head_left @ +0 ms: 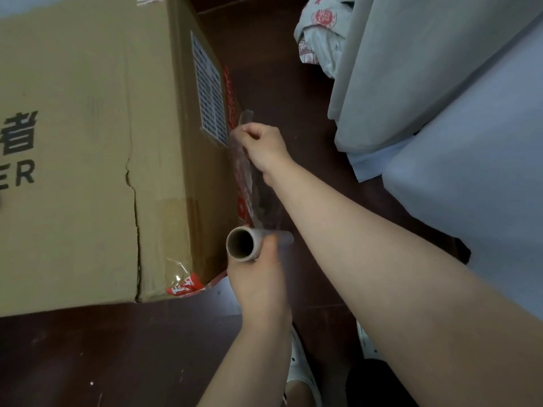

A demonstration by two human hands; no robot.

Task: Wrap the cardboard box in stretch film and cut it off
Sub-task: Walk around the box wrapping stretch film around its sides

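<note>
- The cardboard box [88,148] stands on a dark brown floor [88,362]; it is the landmark for everything below. It has black print on top, a split seam running toward its near edge, a white printed label [210,96] on its right side, and red-and-white tape [185,284] at its near right corner.
- Just beside the near right corner of the box, the left hand [258,286] grips a roll of film [245,243] by its cardboard core, open end facing up toward the camera.
- Further along the right side of the box, just below the label, the right hand [264,145] pinches the loose end of the film [249,183] with curled fingers.
- The film runs as a narrow, bunched clear strip between the two hands, close against the right side of the box; whether it touches the cardboard I cannot tell.
- Step in hand, as I judge it: the start of wrapping, with the free end drawn out and none of it visibly laid round the box.
- The next move likely calls for spreading the bunched end flat, pressing it onto the side so it clings, then carrying the roll round the box under steady tension.
- Right of the box, across a strip of floor, hangs pale grey-white cloth [440,83], perhaps bedding; beyond the box's far right corner lies a white bag with red print [320,30].
- Near the box's front edge, below the arms, a white shoe [299,374] shows.
</note>
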